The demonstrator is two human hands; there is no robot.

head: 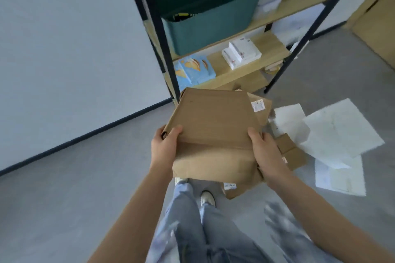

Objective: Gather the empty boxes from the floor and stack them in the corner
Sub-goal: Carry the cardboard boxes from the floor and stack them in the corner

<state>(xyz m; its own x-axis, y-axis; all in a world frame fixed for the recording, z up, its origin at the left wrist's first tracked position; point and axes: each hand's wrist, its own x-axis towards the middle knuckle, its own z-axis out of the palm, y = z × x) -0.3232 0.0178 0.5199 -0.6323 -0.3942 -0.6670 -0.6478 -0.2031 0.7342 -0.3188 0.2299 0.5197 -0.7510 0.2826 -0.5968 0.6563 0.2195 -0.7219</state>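
A: Biggest first?
B: Shelf rack (213, 28) with a teal bin (209, 13), up behind everything. White sheets (339, 132) lie on the floor (64, 198), right of the rack's foot.
A: Task thing?
B: Brown cardboard box (215, 132), held in the air just in front of the rack's bottom shelf. Its long axis runs away from the person, toward the rack. More cardboard (292, 153) sits on the floor, right of the rack's foot.
A: Hands?
B: Left hand (164, 149) grips the near left edge, fingers curled round it. Right hand (267, 151) grips the near right edge, thumb on top. Both equally near, one per side.
A: Corner?
B: Probably left of the rack, where the wall (74, 49) meets the floor; judgement only.
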